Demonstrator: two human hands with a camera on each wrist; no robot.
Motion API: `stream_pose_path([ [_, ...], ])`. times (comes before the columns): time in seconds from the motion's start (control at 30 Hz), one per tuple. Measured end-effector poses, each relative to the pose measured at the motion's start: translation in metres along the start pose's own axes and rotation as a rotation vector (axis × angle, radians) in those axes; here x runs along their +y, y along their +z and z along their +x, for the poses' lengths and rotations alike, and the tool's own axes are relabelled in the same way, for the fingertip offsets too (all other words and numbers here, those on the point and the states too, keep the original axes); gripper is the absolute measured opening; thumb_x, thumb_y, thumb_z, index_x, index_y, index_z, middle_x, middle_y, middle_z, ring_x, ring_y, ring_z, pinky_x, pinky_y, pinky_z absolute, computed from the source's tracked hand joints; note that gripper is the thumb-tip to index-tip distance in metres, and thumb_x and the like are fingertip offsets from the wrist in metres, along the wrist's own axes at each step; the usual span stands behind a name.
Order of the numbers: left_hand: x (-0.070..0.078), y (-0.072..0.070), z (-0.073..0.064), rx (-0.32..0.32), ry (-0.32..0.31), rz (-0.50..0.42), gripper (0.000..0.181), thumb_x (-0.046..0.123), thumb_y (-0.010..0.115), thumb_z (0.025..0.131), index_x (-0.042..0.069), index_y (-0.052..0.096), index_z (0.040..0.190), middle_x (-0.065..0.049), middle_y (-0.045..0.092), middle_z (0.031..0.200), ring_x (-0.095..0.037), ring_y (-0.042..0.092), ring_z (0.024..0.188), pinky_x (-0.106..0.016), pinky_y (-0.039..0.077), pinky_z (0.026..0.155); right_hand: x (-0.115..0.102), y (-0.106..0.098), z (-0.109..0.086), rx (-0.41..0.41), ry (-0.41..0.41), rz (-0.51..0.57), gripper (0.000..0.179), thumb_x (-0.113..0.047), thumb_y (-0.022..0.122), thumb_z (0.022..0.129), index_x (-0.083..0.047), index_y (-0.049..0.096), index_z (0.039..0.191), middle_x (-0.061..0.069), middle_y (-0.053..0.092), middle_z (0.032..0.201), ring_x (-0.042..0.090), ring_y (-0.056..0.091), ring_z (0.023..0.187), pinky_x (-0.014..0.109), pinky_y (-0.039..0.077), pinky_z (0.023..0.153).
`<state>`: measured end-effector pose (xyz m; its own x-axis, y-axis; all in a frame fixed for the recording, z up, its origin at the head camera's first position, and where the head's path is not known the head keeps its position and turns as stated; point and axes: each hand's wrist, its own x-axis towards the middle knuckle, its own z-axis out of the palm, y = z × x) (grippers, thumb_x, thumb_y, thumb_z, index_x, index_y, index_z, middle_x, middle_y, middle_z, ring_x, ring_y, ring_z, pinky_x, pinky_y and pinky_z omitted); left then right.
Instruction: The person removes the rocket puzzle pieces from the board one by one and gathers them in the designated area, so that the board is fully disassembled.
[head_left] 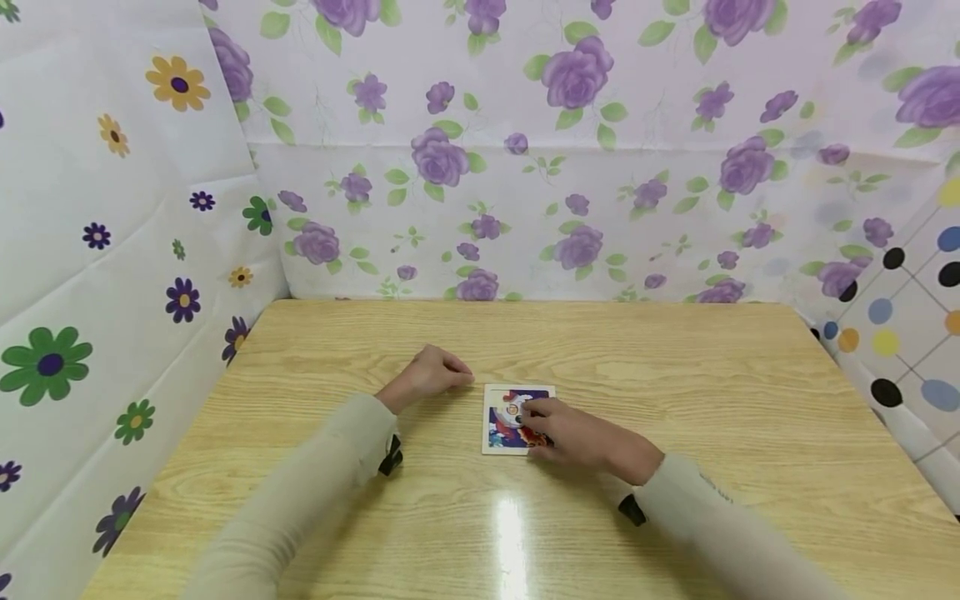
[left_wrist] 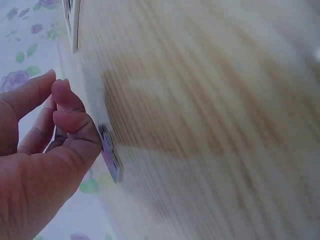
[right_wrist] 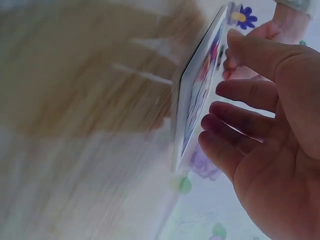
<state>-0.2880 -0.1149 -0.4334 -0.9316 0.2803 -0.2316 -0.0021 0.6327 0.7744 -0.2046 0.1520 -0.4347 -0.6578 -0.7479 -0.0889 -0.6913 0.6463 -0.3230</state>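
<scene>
A small square picture puzzle [head_left: 486, 421] with a pale frame lies on the table, its picture purple, red and white. My right hand [head_left: 581, 433] is over its right part, fingertips right at the picture and hiding some of it. In the right wrist view the fingers [right_wrist: 245, 92] are slightly bent and spread, beside the puzzle's thick edge [right_wrist: 180, 130]. To the left of the puzzle is my left hand [head_left: 435, 373], loosely curled, thumb and fingertips close together. A thin flat puzzle piece [left_wrist: 111, 162] shows close under that hand in the left wrist view.
The wooden table [head_left: 360, 517] has a bright reflection in front of the puzzle. A purple-flowered sheet [head_left: 480, 167] hangs along the back edge. Patterned sheets also stand at the left [head_left: 75, 250] and right [head_left: 907, 333] sides.
</scene>
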Motion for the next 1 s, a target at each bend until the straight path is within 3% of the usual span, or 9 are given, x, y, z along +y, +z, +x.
stream_pose_path([
  [0.3,0.011,0.012,0.0,-0.048,0.031,-0.017,0.015,0.016,0.074,0.093,0.005,0.078,0.102,-0.003,0.073,0.098,-0.019,0.063,0.084,-0.03,0.049,0.067,-0.003,0.009,0.0,0.022,-0.086,-0.085,0.034,-0.012,0.06,0.102,0.006,0.062,0.131,0.021,0.049,0.143,0.034,0.047,0.131,0.044,0.043,0.105],
  [0.63,0.018,0.022,0.001,-0.128,0.071,-0.031,0.015,0.015,0.074,0.093,0.006,0.079,0.103,-0.004,0.073,0.101,-0.015,0.064,0.083,-0.03,0.051,0.071,-0.002,0.008,-0.004,0.03,-0.074,-0.091,0.032,-0.002,0.052,0.103,0.003,0.061,0.134,0.019,0.046,0.147,0.035,0.043,0.136,0.044,0.042,0.105],
  [1.0,0.021,0.031,0.004,-0.146,0.076,0.018,0.011,0.016,0.074,0.093,0.007,0.08,0.096,-0.001,0.074,0.095,-0.012,0.06,0.08,-0.024,0.046,0.069,0.002,0.012,-0.005,0.04,-0.089,-0.05,0.034,0.001,0.049,0.103,0.004,0.057,0.137,0.021,0.044,0.149,0.038,0.041,0.137,0.047,0.041,0.106],
])
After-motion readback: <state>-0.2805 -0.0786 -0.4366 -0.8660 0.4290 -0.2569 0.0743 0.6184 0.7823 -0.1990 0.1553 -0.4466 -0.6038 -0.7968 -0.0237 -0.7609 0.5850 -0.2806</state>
